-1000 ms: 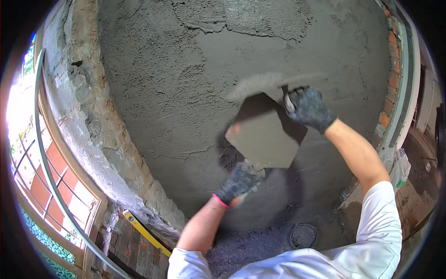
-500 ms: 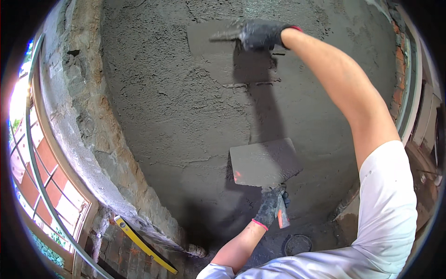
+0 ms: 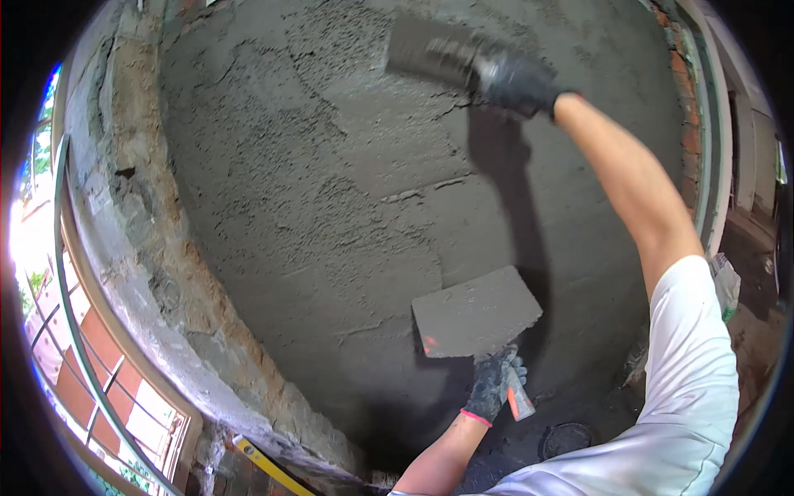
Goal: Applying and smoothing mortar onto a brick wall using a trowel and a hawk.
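My right hand [image 3: 519, 83], in a dark work glove, grips a rectangular plastering trowel [image 3: 430, 51] high against the wet grey plaster wall [image 3: 356, 223]. Motion smears that hand and the blade a little. Lower down, my left hand [image 3: 495, 376], gloved with a pink cuff, is closed round the handle of a second trowel [image 3: 477, 314]. Its wide, plaster-smeared blade tilts out in front of the wall, and the orange-and-grey handle end sticks out beside the fingers. Behind the blade, part of the wall is hidden.
Rough, pitted plaster covers the wall's left part, and smoother plaster lies to the right. A broken masonry edge [image 3: 186, 256] borders it on the left, beside a barred window [image 3: 91, 355]. Below stands a yellow spirit level [image 3: 269, 469]. A round dark container [image 3: 566, 441] sits low down.
My right hand and its trowel have moved right, and the blade has tilted. The view has shifted, so the left hand and its trowel appear slightly lower and further right. Both grips hold.
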Demonstrator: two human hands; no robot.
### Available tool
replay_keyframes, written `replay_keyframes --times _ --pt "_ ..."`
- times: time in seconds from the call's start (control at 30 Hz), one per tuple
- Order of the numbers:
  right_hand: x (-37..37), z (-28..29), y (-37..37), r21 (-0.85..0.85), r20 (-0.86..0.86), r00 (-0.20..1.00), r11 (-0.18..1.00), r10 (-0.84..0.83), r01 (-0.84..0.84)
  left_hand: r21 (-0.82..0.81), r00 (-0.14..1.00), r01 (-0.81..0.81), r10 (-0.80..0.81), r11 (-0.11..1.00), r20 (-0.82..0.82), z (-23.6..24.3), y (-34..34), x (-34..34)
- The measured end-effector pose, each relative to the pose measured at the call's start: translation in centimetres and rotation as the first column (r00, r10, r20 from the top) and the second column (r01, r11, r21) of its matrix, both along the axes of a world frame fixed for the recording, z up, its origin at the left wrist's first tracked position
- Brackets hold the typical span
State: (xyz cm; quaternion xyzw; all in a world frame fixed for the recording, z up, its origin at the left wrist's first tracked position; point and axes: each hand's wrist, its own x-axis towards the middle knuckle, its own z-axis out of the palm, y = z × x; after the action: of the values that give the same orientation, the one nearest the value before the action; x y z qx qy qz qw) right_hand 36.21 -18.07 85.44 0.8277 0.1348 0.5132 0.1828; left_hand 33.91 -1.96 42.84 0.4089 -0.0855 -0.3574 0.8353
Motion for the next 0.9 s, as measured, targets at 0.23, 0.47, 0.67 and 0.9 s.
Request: replay_keyframes --times 0.23,0.47,0.67,0.9 --pt "3.3 3.7 0.8 -0.085 -0.049 0.974 0.972 -0.223 0.218 0.046 0.998 -0.021 0.019 0.999 0.058 1.1 -0.1 -0.8" --pt "3.8 10.7 -0.9 0.021 -0.1 0.978 0.983 -0.182 0.185 -0.012 1.0 -0.005 0.006 1.0 0.028 0.5 0.3 -0.4" --pt "1.8 9.4 -6.4 0.192 -0.093 0.97 0.951 -0.226 0.24 0.003 1.0 -0.014 0.014 1.0 0.027 -0.7 -0.3 -0.2" --pt "-2.0 -13.1 -9.1 0.161 0.404 0.826 0.92 -0.392 0.358 0.132 0.999 0.034 -0.034 0.991 -0.003 -5.6 0.5 -3.2"
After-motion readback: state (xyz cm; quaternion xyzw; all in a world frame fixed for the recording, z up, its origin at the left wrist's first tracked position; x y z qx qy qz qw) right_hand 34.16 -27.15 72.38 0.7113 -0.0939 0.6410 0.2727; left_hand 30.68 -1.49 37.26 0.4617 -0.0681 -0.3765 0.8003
